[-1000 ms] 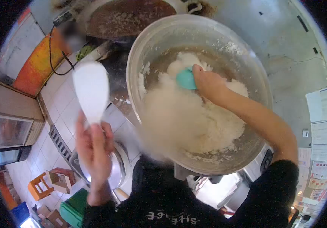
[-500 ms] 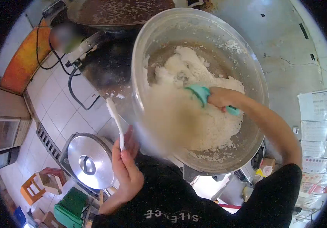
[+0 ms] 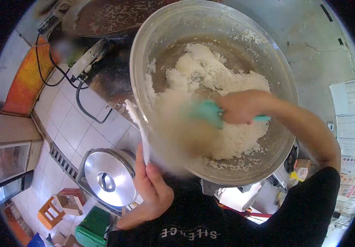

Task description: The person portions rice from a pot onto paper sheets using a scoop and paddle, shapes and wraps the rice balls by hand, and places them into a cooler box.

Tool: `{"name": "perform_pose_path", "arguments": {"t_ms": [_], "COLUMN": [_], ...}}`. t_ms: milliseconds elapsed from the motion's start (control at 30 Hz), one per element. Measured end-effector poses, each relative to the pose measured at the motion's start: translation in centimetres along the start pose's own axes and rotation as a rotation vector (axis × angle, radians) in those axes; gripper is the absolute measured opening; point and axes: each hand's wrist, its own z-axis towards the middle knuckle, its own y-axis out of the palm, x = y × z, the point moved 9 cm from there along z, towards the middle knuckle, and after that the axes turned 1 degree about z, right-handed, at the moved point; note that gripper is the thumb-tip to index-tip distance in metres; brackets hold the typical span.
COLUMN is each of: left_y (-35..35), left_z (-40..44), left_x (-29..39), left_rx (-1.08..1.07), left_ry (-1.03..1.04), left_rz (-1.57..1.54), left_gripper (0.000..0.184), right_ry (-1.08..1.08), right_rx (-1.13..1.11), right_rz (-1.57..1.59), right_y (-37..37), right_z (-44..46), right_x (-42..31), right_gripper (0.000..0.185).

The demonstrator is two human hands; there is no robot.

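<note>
A large metal pot [image 3: 282,74] holds a loose mass of white rice [image 3: 243,142], with grains stuck to its inner wall. My right hand [image 3: 241,108] is closed around the handle of a teal tool [image 3: 210,112], over the rice; its shape resembles a scoop, but its front end is lost in a blurred patch. Outside the pot's left rim, my left hand [image 3: 153,190] grips a white rice paddle [image 3: 138,119]. Bits of rice cling to the paddle, whose blade points up beside the rim.
On the left, a lidded metal pot [image 3: 109,177] stands low beside a dark grate [image 3: 62,162]. Behind is a wide pan of brown liquid [image 3: 115,16]. A black cable [image 3: 80,103] hangs near the dark worktop [image 3: 111,78]. An orange stool [image 3: 50,214] and green bin [image 3: 93,228] are below.
The teal tool and my right hand have shifted slightly left and up across the rice. My left hand and the paddle appear farther right, closer to the pot's rim, as the view has shifted.
</note>
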Motion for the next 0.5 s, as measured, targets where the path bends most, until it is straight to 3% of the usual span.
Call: {"name": "perform_pose_path", "arguments": {"t_ms": [33,100,167,200,333,367,433,500], "left_y": [0.1,0.1,0.0,0.0,0.2,0.3,0.3,0.0], "left_z": [0.1,0.1,-0.1,-0.1,-0.1,-0.1,-0.1,-0.2], "left_x": [-0.3,-0.5,-0.8,-0.6,-0.2,-0.2,-0.5,-0.5], "left_rx": [-0.001,0.002,-0.009,-0.007,0.027,0.015,0.003,0.000], "left_ry": [-0.054,-0.064,-0.088,-0.051,-0.027,-0.024,-0.051,-0.053], "left_rz": [-0.123,-0.078,-0.022,-0.005,0.061,0.062,0.060,0.073], "left_gripper": [0.047,0.050,0.054,0.051,0.049,0.049,0.050,0.050], "right_ry": [-0.016,-0.035,0.021,-0.132,-0.263,-0.242,-0.229,-0.166], "right_rx": [-0.011,-0.024,0.134,0.328,0.545,0.298,0.058,-0.319], "right_rz": [0.117,0.223,0.057,0.024,0.052,0.073,0.070,0.428], "right_y": [-0.3,-0.3,0.9,1.2,4.5,6.3,5.4,5.7], "right_z": [-0.4,-1.1,-2.3,-2.8,-1.1,1.7,3.4,1.9], "right_x": [0.7,0.8,0.6,-0.4,-1.2,-0.4,1.0,1.8], "right_gripper": [0.042,0.040,0.040,0.043,0.047,0.045,0.044,0.040]}}
